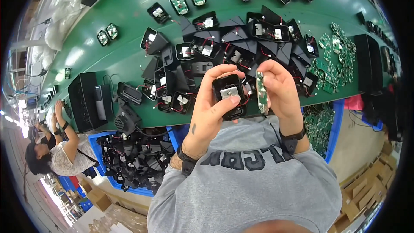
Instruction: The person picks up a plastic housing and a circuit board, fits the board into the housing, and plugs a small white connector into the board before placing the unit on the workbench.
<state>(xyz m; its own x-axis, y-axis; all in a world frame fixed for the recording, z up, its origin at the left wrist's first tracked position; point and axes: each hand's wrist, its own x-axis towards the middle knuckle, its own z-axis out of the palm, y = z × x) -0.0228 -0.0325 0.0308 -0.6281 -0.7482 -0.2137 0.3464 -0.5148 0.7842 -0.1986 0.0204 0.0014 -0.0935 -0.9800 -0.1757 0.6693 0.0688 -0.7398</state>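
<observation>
Place: an electronics assembly line in a factory is showing here.
Work surface: a long green conveyor belt (129,60) is running across the upper half, from 9 o'clock to 2 o'clock.
Parts: black plastic housings (241,43) with red wires are lying heaped at 12 o'clock; green circuit boards (338,56) are piling up at 2 o'clock.
Storage: a blue bin (129,159) at 7 o'clock is holding more black housings; another blue bin (338,123) at 4 o'clock is holding circuit boards.
Packing: cardboard boxes (366,190) are stacking up at 5 o'clock.
People: a co-worker (64,151) is sitting at 8 o'clock, working along the same belt.
</observation>
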